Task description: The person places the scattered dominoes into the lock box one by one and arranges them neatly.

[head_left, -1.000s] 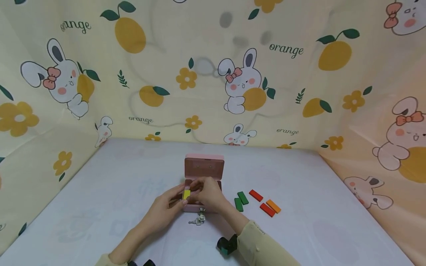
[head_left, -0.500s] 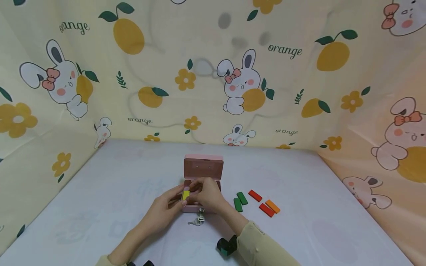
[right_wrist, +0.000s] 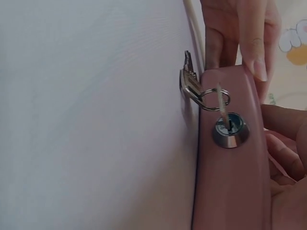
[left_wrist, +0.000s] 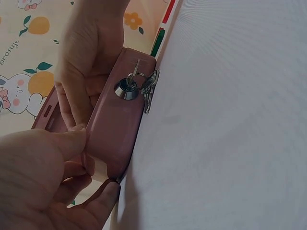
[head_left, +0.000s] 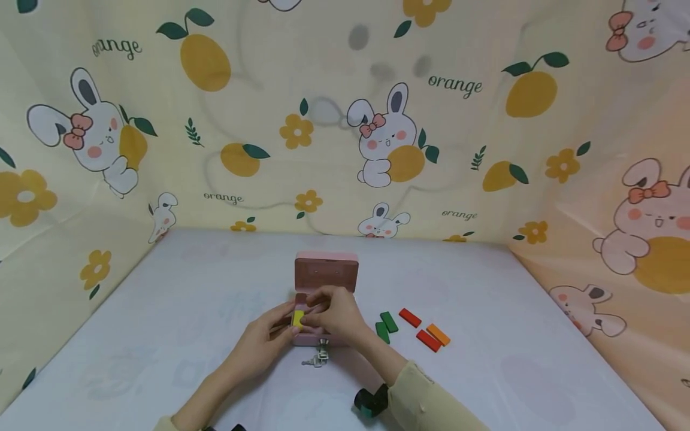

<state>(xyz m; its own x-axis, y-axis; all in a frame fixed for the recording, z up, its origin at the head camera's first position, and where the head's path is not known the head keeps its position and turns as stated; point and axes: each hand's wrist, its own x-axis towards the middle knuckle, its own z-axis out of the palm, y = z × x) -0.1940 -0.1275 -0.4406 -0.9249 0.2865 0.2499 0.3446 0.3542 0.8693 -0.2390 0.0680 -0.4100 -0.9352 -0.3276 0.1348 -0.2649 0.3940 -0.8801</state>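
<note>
Yellow block (head_left: 297, 319) sits between both hands. The right hand (head_left: 336, 314) has bent fingers there; I cannot tell if they pinch it. The left hand (head_left: 264, 336) grips the pink box (left_wrist: 112, 127). Keys (left_wrist: 151, 84) hang below the hands; farther right lie green blocks (head_left: 389, 322), red blocks (head_left: 428, 341) and an orange block (head_left: 438, 334).

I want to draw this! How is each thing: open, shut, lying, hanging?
Box: open.
Lid: up.
Key: in the lock.
Spare keys: hanging.
Yellow block: at the box's left end; can't tell if held.
Green blocks: lying flat.
Red blocks: lying flat.
Orange block: lying flat.
</note>
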